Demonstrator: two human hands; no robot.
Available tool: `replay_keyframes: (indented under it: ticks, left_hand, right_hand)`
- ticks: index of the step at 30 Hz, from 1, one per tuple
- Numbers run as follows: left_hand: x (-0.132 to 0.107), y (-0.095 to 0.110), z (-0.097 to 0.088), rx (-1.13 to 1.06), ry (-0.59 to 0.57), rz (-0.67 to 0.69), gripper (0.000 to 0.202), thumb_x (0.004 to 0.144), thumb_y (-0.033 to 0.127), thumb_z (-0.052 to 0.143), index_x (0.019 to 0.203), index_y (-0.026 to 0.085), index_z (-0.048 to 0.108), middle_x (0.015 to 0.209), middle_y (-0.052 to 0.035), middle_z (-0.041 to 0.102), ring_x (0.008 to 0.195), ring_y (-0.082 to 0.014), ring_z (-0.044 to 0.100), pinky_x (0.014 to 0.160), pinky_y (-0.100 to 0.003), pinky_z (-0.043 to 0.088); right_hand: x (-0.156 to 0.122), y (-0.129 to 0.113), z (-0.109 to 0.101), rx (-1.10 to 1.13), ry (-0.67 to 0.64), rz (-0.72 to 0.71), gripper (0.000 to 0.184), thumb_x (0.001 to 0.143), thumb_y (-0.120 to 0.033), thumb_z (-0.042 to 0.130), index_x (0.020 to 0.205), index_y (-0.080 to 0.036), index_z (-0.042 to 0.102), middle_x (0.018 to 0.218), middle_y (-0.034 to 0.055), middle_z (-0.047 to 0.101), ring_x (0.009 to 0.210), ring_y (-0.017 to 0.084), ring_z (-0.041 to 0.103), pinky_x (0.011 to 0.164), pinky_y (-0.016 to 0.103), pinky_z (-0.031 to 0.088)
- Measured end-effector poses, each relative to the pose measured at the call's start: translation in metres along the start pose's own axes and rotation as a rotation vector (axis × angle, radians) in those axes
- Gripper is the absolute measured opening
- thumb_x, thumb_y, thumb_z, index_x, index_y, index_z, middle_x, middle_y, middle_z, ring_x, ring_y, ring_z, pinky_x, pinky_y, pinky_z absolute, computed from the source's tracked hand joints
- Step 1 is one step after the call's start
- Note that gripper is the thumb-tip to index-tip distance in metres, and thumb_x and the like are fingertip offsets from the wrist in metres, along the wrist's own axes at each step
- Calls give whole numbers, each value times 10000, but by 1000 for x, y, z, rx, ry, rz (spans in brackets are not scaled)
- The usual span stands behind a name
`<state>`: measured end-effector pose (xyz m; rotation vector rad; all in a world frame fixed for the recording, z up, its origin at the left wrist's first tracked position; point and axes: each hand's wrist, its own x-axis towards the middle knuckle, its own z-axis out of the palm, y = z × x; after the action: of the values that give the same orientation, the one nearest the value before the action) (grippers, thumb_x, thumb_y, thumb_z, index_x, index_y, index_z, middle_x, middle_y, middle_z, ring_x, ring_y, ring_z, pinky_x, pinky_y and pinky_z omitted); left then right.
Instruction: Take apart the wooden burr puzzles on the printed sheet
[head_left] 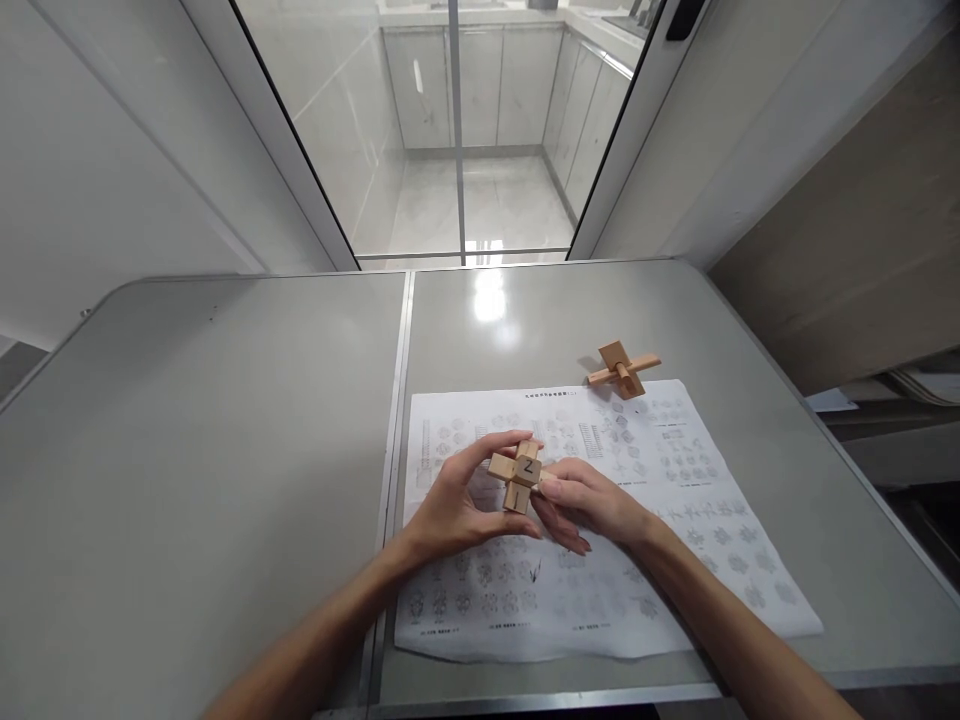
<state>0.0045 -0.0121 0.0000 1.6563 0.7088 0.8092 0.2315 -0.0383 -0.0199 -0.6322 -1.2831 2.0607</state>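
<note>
A small wooden cross-shaped puzzle (517, 472), with a "2" marked on its middle block, is held just above a printed instruction sheet (675, 500). My left hand (457, 505) grips the puzzle from the left, thumb below and fingers arched over the top. From the right, my right hand (589, 505) pinches it with thumb and fingertips. A second wooden puzzle (622, 368), a loose cross of flat pieces, lies at the sheet's far edge, apart from both hands.
The sheet lies on a grey folding table (187, 450) with a metal seam (396, 420) down its middle. Beyond the far edge stands a glass sliding door (457, 130). A wood-panelled wall (862, 230) rises at the right.
</note>
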Motion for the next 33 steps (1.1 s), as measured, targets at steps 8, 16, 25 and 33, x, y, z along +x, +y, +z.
replay_keyframes:
  ticks: [8,16,25,33]
  left_hand:
    - [0,-2,1,18,52,95,851,684,472,1024,1426,292,649,1309,-99,762,1156,-281,722,1051,-437,586]
    - [3,-1,0,19,74,174,796,684,428,1032,1367,257,662,1230,-82,767,1048,-236,742,959,-376,609]
    - [2,0,-2,56,85,141,752,721,524,993,1334,236,665,1134,-78,757,1005,-234,716,931,-365,578]
    - [4,2,-3,57,73,154,738,715,502,1002,1316,237,665,1119,-64,760,979,-218,708,908,-351,572]
  right_hand:
    - [-1,0,0,-43,22,-39,565,1104,-546,564,659,-209,478,525,-70,456,401,80,428,459,240,403]
    - [-2,-9,6,-186,29,-63,534,1131,-552,497,715,-221,456,600,-56,464,492,100,453,531,267,417]
    - [-4,-11,9,-355,78,-71,499,1145,-561,446,781,-221,470,652,-37,494,575,119,418,587,283,367]
    - [-3,-10,13,-384,106,-68,506,1143,-594,417,794,-229,446,673,-32,479,589,131,402,592,292,356]
